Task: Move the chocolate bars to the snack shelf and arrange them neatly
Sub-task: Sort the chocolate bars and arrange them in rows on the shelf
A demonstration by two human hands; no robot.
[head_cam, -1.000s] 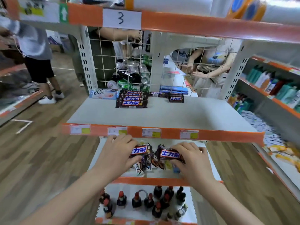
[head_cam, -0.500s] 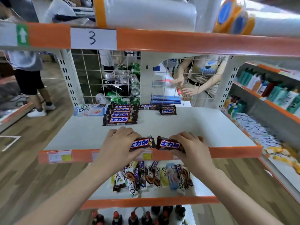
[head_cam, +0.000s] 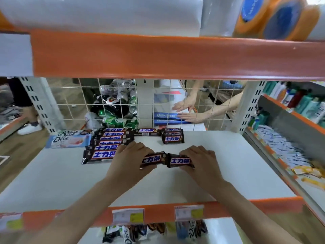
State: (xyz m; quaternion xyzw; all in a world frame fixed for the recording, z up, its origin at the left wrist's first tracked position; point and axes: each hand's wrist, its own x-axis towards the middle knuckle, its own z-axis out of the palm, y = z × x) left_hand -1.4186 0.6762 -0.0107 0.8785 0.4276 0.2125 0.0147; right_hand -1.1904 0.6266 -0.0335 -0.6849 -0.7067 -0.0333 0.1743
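Observation:
My left hand [head_cam: 131, 160] grips a brown chocolate bar [head_cam: 153, 159] with a blue and white label, and my right hand [head_cam: 202, 162] grips a second bar [head_cam: 179, 161]. Both bars are just above the white snack shelf [head_cam: 228, 173], end to end near its middle. A row of several long bars of the same kind [head_cam: 105, 147] lies at the back left, next to a pale Dove bar [head_cam: 68, 140]. A short stack of bars [head_cam: 173, 137] and one single bar [head_cam: 147, 132] lie at the back centre.
An orange shelf edge [head_cam: 158, 55] runs overhead, another with price tags [head_cam: 128, 215] in front. A wire grid [head_cam: 211, 104] backs the shelf; another person's hands [head_cam: 186, 110] work behind it. Loose sweets [head_cam: 133, 233] lie on the shelf below. Bottles [head_cam: 299, 101] stand at right.
Both hands lifted the two bars from the lower shelf and carried them forward over the white shelf. My view has moved closer and tilted down.

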